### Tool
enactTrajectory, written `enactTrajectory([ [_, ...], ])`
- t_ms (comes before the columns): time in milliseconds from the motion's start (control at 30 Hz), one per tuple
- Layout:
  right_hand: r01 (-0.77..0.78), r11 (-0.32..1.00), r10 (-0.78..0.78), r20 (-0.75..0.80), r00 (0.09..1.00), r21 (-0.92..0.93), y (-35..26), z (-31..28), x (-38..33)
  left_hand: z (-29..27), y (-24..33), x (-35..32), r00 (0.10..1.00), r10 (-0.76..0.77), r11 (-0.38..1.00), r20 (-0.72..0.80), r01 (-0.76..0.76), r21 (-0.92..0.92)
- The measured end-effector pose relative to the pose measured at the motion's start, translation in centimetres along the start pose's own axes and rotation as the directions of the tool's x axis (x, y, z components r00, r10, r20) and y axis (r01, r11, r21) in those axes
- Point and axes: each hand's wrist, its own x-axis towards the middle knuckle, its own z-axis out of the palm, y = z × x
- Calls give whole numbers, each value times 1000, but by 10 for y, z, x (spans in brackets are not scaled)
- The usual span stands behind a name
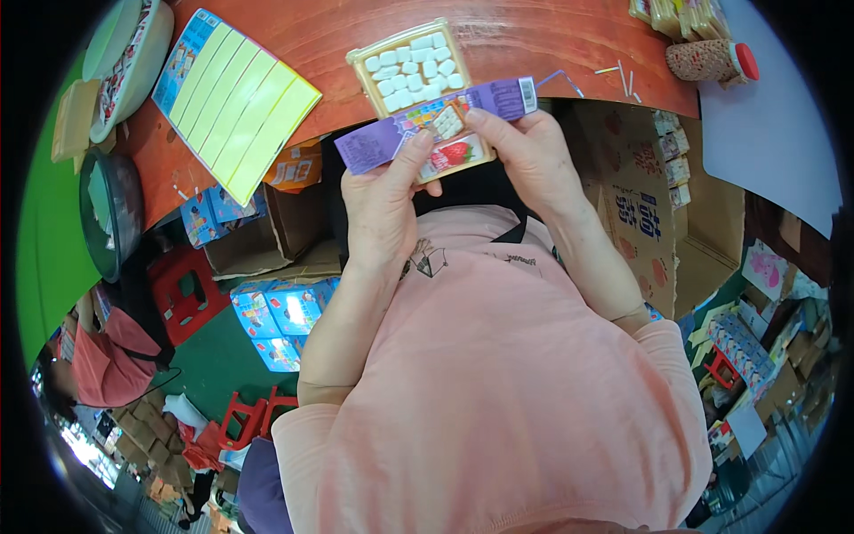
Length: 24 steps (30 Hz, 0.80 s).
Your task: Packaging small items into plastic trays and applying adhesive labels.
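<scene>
A purple card sleeve (391, 141) w/ a small candy pack (452, 133) is being held just above the table edge (294, 116), pinched by L hand (384, 206) at its left part & R hand (525, 156) at its right; both grips closed on it. A tray of white pieces (411, 67) is lying just beyond; yellow sheets (240, 98) are lying to the left.

Purple card strip (436, 125), yellow-striped sheet (240, 98) (blue-edged).
</scene>
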Motion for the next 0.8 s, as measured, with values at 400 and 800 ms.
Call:
enactTrajectory([
  [400, 256, 948, -292, -196, 936, -187, 4, 5, -1, -9, -10, -2, 906, 386, 875, -175, -300, 379],
  [800, 80, 967, -109, 110, 988, 241, 8, -33, 16, -23, 3, 21, 958, -164, 979, 234, 128, 159],
])
